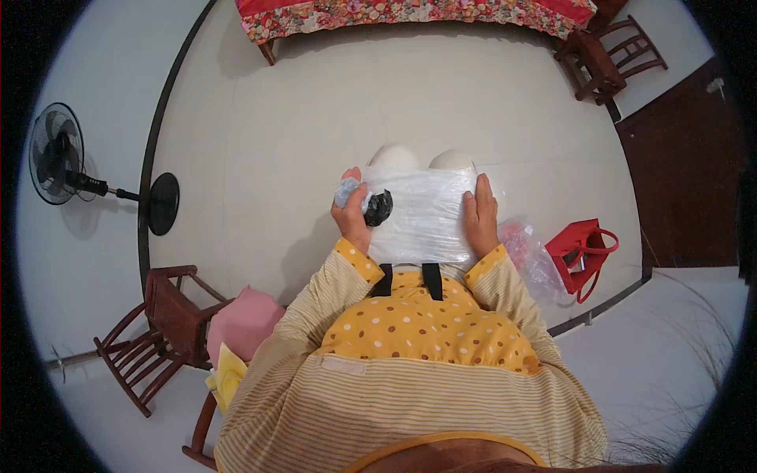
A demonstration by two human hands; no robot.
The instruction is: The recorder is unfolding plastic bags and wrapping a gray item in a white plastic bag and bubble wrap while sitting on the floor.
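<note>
A flat, translucent white plastic bag or sheet [430,225] spreads in front of my body, wrinkled crosswise. My left hand [352,217] is at its left edge, fingers curled around crumpled pale-blue plastic [345,191]. Against that hand, on top of the white plastic, lies a crumpled black plastic bundle [378,208]; whether my fingers grip it too is unclear. My right hand [481,214] lies along the right edge of the white plastic, fingers stretched out and touching it. Two rounded white shapes [392,155] show just beyond the far edge.
On my right, a clear plastic bag [536,264] lies beside a red handbag [582,254]. To the left are a wooden chair [177,315], a pink stool or cushion [243,325] and a standing fan [164,203]. A flower-patterned covered bed [418,11] spans the far side.
</note>
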